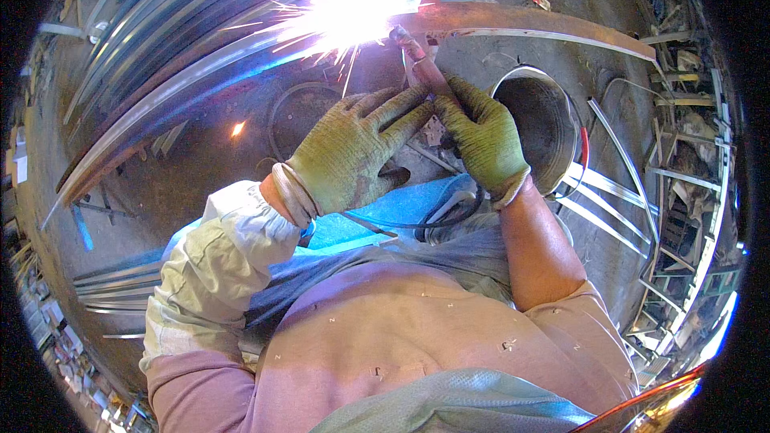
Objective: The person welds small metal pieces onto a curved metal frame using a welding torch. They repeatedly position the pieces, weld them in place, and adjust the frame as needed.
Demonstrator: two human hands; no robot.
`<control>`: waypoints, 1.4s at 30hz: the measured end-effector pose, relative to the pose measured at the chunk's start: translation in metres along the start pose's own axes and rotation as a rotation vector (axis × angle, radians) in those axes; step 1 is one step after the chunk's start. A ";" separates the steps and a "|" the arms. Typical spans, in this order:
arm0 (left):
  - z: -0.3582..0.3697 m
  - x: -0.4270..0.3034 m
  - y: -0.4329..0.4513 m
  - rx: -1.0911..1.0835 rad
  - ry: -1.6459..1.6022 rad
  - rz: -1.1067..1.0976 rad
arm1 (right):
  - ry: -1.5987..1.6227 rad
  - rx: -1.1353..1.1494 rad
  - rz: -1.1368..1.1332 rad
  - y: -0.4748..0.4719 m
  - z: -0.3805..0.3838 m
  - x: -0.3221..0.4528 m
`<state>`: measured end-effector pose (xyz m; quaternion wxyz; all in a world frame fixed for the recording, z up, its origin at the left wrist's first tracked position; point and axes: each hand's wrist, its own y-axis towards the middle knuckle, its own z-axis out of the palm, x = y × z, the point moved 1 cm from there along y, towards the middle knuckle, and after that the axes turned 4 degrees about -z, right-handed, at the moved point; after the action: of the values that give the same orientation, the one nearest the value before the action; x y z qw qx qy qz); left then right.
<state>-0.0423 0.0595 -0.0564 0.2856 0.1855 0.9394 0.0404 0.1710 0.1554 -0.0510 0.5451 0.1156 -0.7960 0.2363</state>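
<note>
My right hand (484, 135), in a green work glove, grips a welding torch (430, 72). The torch nozzle points up at a blinding arc (355, 12) that throws sparks and hides the spot under it. Beside the torch, my gloved left hand (355, 147) lies palm down with fingers stretched out. Its fingertips reach the torch handle and the right hand, and its thumb stands apart. The arc burns over a long metal bar (180, 108), which meets a rusty steel beam (511, 18) on the right. A white protective sleeve (210, 270) covers my left forearm.
Many long metal profiles (180, 6) lie stacked beyond the bar. A round metal drum (535, 126) stands right of my right hand, with loose metal strips (607, 210) near it. A dark cable (451, 219) runs by my lap. Racks with scrap (692, 168) line the right.
</note>
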 end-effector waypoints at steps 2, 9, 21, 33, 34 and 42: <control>0.000 0.001 0.001 -0.001 -0.010 0.002 | 0.018 0.002 0.008 0.000 0.000 0.002; 0.000 0.001 0.000 0.010 0.001 0.003 | 0.005 0.028 0.015 0.000 -0.001 0.000; -0.001 -0.002 -0.001 0.014 0.014 -0.001 | -0.082 0.032 0.028 0.000 -0.003 -0.003; 0.001 0.000 0.000 0.007 -0.022 0.008 | 0.030 0.007 0.073 -0.001 0.002 0.005; 0.001 0.000 -0.001 0.005 -0.001 0.014 | 0.049 0.014 0.116 -0.002 0.002 0.009; 0.000 0.002 -0.001 0.034 0.026 0.031 | -0.087 -0.007 -0.081 0.000 -0.001 -0.002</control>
<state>-0.0440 0.0591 -0.0576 0.2692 0.2041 0.9407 0.0312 0.1727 0.1556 -0.0521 0.5196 0.1558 -0.8144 0.2061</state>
